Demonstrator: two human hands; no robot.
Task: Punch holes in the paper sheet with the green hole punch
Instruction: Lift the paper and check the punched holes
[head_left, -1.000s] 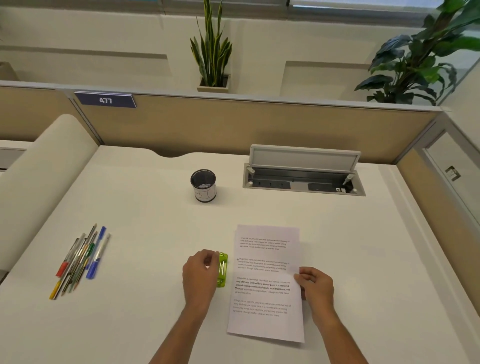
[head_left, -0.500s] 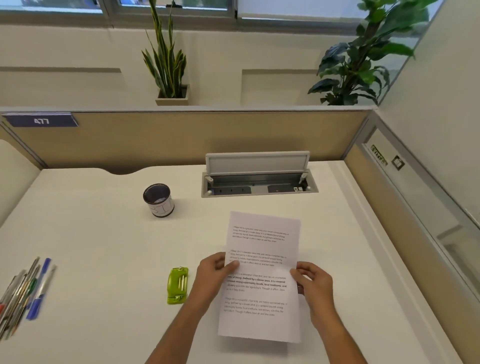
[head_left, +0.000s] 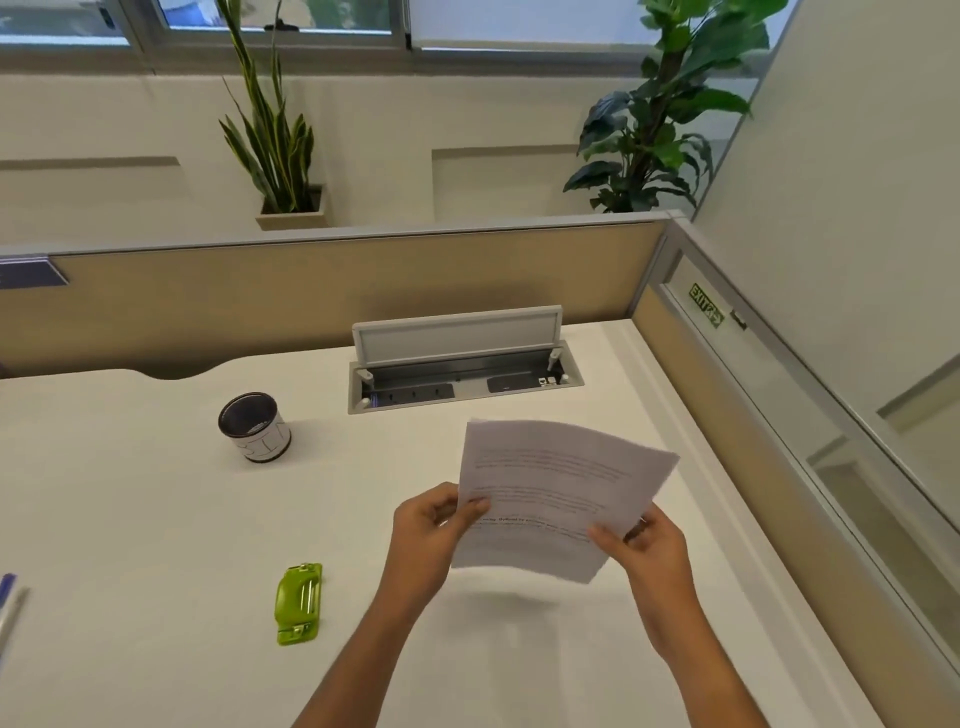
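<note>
- The white printed paper sheet (head_left: 558, 499) is up in the air above the white desk (head_left: 130, 519). It sags a little in the middle.
- The left hand (head_left: 428, 535) pinches the sheet's left edge, thumb on top and fingers closed under it.
- The right hand (head_left: 649, 545) pinches the sheet near its lower right corner the same way. Both hands are shut on the paper.
- The small green plastic hole punch (head_left: 298, 603) lies flat on the desk, with no hand on it. It sits to the left of the left hand and a bit closer to the person, near but not touching.
- The punch's long side runs away from the person, almost straight, leaning a tiny bit to the right.
- The left hand is the closer one to the punch. The right hand is well apart from it.
- I think the next job is to bring the paper's left edge over to the punch, or let go with the left hand and fetch the punch.
- No holes show in the paper yet.
- A dark round cup with a white band (head_left: 254, 426) stands farther back on the desk, out of the way.
</note>
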